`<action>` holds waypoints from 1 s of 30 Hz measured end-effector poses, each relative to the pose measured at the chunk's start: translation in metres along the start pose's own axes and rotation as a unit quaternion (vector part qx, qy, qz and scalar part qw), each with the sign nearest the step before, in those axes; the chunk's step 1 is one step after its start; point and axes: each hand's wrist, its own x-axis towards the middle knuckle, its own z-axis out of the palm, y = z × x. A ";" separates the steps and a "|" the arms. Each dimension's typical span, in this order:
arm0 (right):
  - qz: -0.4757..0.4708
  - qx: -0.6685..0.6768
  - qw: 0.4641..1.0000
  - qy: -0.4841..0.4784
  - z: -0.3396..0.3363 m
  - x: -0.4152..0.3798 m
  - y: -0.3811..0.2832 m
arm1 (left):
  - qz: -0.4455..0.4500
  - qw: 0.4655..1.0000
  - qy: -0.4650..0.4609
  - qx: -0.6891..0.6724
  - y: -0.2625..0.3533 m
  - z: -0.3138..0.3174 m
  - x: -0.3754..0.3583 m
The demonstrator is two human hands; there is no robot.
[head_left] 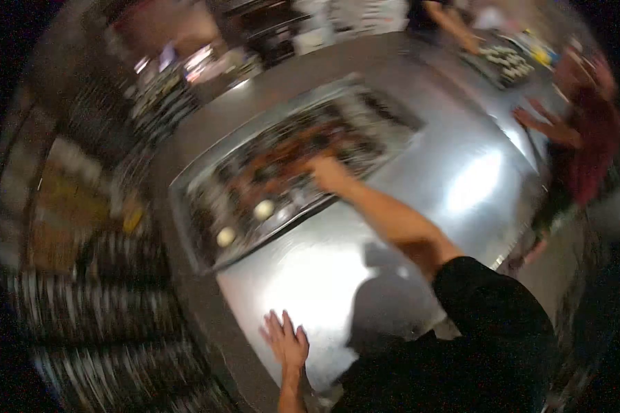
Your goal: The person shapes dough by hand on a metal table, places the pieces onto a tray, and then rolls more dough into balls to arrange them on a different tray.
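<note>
My left hand lies on the shiny metal table near its front left edge, fingers stretched out. My right hand reaches over a large, rectangular metal tray. Its fingers look closed together, but blur hides whatever they may hold. Inside the tray, whose bottom is blotched dark and reddish-brown, two pale round balls that look like dough show to the left of my right hand: one ball is nearer the hand, and the other ball lies toward the tray's front left corner.
Across the table at the right, a person in a dark red top holds out a hand. Another person's arm reaches to a dark tray with several pale pieces. Blurred racks stand at the left.
</note>
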 end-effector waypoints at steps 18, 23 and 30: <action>-0.248 0.003 0.962 -0.113 0.044 0.025 -0.087 | -0.056 0.998 0.035 -0.009 -0.067 -0.065 0.304; 0.169 0.613 0.771 -0.036 0.008 0.004 -0.093 | -0.087 0.996 -0.015 0.003 -0.072 -0.065 0.300; 0.188 0.832 0.513 -0.100 0.011 -0.089 -0.082 | -0.023 0.926 0.098 -0.365 0.060 -0.107 0.240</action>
